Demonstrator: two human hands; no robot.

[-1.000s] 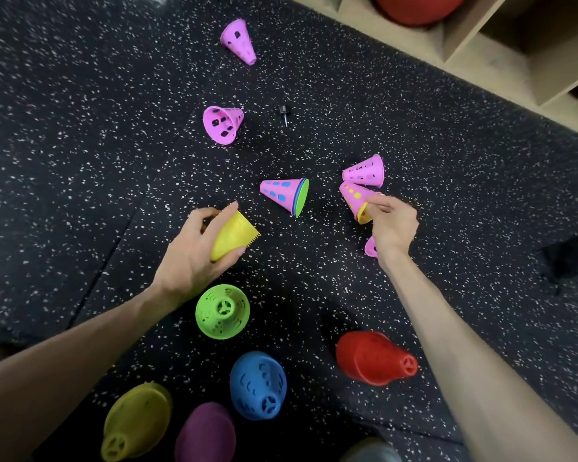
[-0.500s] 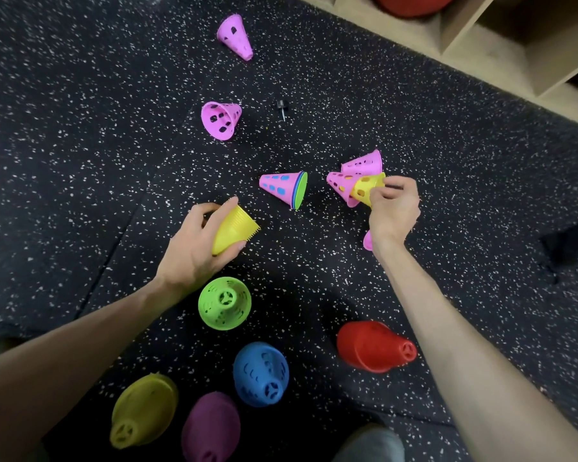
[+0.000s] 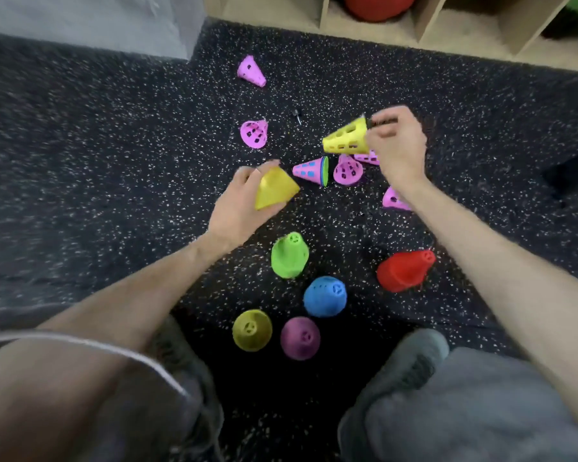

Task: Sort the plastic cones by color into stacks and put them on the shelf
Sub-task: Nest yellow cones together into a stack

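Note:
My left hand (image 3: pixel 239 205) grips a yellow cone stack (image 3: pixel 274 190) above the floor. My right hand (image 3: pixel 396 145) pinches a single yellow cone (image 3: pixel 346 138) by its tip, lifted clear of the pink cones. Loose pink cones lie on the floor: one far back (image 3: pixel 251 71), one at centre left (image 3: pixel 254 134), one below the lifted cone (image 3: pixel 347 170), one beside my right wrist (image 3: pixel 392 199). A nested pink, blue and green cone (image 3: pixel 311 170) lies on its side. Upright stacks stand near me: green (image 3: pixel 289 255), blue (image 3: pixel 325 296), red (image 3: pixel 404 270), olive-yellow (image 3: pixel 251 330), purple (image 3: pixel 300 337).
Wooden shelf cubbies (image 3: pixel 424 31) run along the back, with a red ball (image 3: pixel 377 6) in one. A small dark object (image 3: pixel 297 116) lies on the speckled black floor. My knees and grey shoes (image 3: pixel 411 365) fill the bottom of the view.
My right hand has pulled the yellow cone out of the pink one and raised it. The pink cone dropped to the floor. The camera tilted back; my left hand shifted slightly with its stack.

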